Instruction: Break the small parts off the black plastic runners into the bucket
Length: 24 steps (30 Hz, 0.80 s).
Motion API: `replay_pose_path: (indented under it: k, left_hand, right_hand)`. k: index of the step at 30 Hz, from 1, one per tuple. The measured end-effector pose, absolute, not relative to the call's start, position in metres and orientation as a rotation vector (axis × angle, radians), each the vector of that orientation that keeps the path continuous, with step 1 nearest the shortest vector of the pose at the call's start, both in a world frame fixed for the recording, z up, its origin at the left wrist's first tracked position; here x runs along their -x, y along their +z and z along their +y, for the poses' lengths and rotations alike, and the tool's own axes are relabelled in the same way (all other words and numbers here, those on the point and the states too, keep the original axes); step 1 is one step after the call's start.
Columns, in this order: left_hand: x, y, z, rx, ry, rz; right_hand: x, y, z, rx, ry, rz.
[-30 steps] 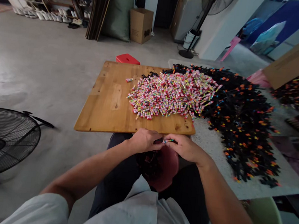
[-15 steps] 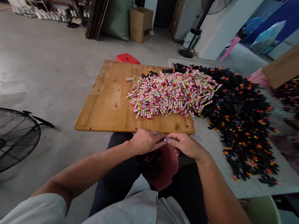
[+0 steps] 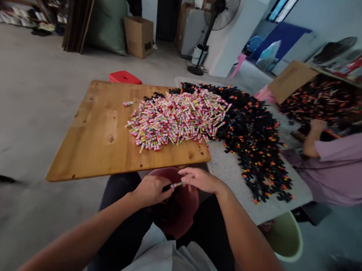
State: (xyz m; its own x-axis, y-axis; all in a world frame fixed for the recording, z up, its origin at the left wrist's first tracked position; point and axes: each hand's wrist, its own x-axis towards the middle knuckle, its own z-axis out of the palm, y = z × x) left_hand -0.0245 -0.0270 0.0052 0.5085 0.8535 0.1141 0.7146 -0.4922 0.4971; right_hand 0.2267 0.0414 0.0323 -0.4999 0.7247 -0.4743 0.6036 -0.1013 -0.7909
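My left hand point(image 3: 152, 190) is closed, its fingertips pinching what looks like a small black piece at the near end of a small patterned tube point(image 3: 176, 185). From the other side my right hand point(image 3: 201, 180) grips the tube's far end between thumb and fingers. Both hands are over a dark red tub point(image 3: 188, 214) between my knees, with dark pieces lying inside it. Just beyond, a heap of pink, white and yellow tubes point(image 3: 176, 120) covers part of a wooden board point(image 3: 99, 144). A spread of black pieces with orange and coloured tips point(image 3: 258, 139) lies to its right.
A grey table point(image 3: 229, 170) carries the black pieces. At right, a co-worker in a pink top point(image 3: 352, 164) sits by an open cardboard box point(image 3: 292, 80). A pale green bucket point(image 3: 289, 237) stands below the table. A red stool point(image 3: 125, 77) is behind the board.
The view has turned to the right, bringing the co-worker into sight. My hands have come slightly apart and lower over the tub, and the tube between them now shows clearly.
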Motion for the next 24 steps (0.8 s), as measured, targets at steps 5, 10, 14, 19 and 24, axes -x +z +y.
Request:
replay_pose_path:
  k: [5,10,14,19,24]
  left_hand:
    - [0.026,-0.028,-0.036,-2.276,0.232,1.304]
    - [0.028,-0.032,-0.030,-2.233,0.320,1.234]
    - [0.028,-0.026,-0.022,-2.177,0.380,1.233]
    - [0.021,-0.026,-0.018,-2.138,0.376,1.188]
    - [0.005,-0.017,-0.014,-2.108,0.404,1.149]
  right_hand:
    - [-0.305,0.037,0.106,2.322,0.593,-1.713]
    - [-0.341,0.027,0.139,2.495,0.338,-1.640]
    - [-0.340,0.008,0.125,2.484,0.253,-1.720]
    - [-0.343,-0.009,0.078,2.441,0.202,-1.773]
    - [-0.363,-0.008,0.045,2.234,0.544,-1.302]
